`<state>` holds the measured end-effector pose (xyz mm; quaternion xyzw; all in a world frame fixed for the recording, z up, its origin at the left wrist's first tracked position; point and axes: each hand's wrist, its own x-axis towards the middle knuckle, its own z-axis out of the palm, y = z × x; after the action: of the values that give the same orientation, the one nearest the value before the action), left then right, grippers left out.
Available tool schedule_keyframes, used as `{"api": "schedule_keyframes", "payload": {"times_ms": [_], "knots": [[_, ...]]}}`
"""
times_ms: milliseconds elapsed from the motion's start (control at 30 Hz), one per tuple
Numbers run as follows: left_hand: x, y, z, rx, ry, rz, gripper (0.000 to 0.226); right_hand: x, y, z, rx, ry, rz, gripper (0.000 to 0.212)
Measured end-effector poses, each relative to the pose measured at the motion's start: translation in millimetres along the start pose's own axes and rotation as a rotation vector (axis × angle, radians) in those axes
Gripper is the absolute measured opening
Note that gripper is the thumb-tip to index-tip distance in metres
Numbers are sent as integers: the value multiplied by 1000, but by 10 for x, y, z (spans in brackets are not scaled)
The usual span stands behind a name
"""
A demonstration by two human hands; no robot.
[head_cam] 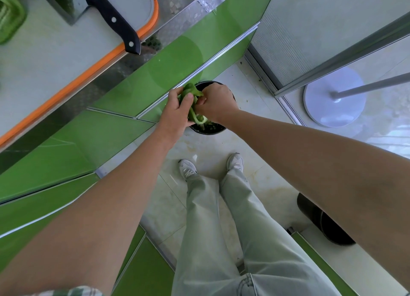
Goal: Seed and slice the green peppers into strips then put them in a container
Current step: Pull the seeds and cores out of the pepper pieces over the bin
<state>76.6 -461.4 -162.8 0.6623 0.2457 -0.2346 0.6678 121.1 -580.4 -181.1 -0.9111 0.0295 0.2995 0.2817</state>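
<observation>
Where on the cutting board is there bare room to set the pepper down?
Free: on the cutting board, the bare stretch between the cleaver, the green container and the orange rim. Crowded: around the cleaver blade, and above the black bin, where the left hand and right hand grip the pepper.

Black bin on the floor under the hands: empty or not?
Not empty: green scraps show inside the black bin, under the green pepper held by the left hand and right hand.
</observation>
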Motion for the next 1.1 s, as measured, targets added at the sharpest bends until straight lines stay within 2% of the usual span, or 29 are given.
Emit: {"api": "schedule_keyframes", "payload": {"times_ms": [100,200,267,367,433,533,633,700,833,1000,1100], "knots": [[-5,0,-1,11,-8,1,30,17,-13,-2,-29,3,21,34],[-12,-9,6,16,-17,11,31,20,13,-16,61,-9,86,34],[-9,-8,0,5,-18,14,31,22,52,-15,229,-36,159,22],[-2,-7,-22,-17,-4,4,34,13,161,-10,626,-46,319,14],[-5,-22,-48,-28,7,-4,37,3,226,-23,754,-40,345,7],[-11,-44,-87,-23,32,-30,38,33,331,-29,464,74,279,27],[-17,-30,-97,-72,50,-59,35,31,310,-42,314,64,200,8],[-21,-4,-89,-98,51,-60,33,32,266,-42,304,-6,159,21],[-33,38,-59,-158,43,-57,31,17,170,-11,433,-74,148,7],[-44,40,-73,-159,30,-65,32,30,144,-14,392,-52,121,15],[-41,29,-89,-180,42,-75,29,45,162,-7,528,-86,205,18]]}}
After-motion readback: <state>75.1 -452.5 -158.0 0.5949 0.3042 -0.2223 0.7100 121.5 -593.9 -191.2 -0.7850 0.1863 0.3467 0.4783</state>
